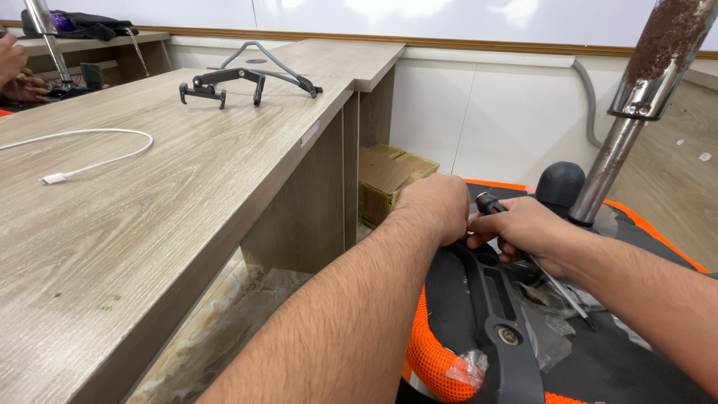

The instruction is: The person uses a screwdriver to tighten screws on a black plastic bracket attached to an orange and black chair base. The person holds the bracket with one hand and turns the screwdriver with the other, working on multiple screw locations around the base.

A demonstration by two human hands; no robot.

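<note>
Right grip point(523, 228) closed around screwdriver point(535, 262); left grip point(437, 206) clamps the black chair frame point(493, 314). Fastening step underway, judged. Next: keep tip seated.

The worktop point(149, 224) shows grey-brown wood grain, with a white cable point(90, 150) on it. The chair seat point(437, 359) has orange mesh edging and a black frame point(493, 314); the rusty pole point(643, 97) is chrome.

The left hand point(436, 206) is covering whatever its fingers are closing on, and the right hand point(527, 232) is hiding most of the screwdriver point(488, 203), so only the black and red handle end and a thin stretch of shaft are showing. The chrome pole point(636, 112) is running out past the top edge. Another person's hand point(15, 71) is being cropped at the left edge.
</note>
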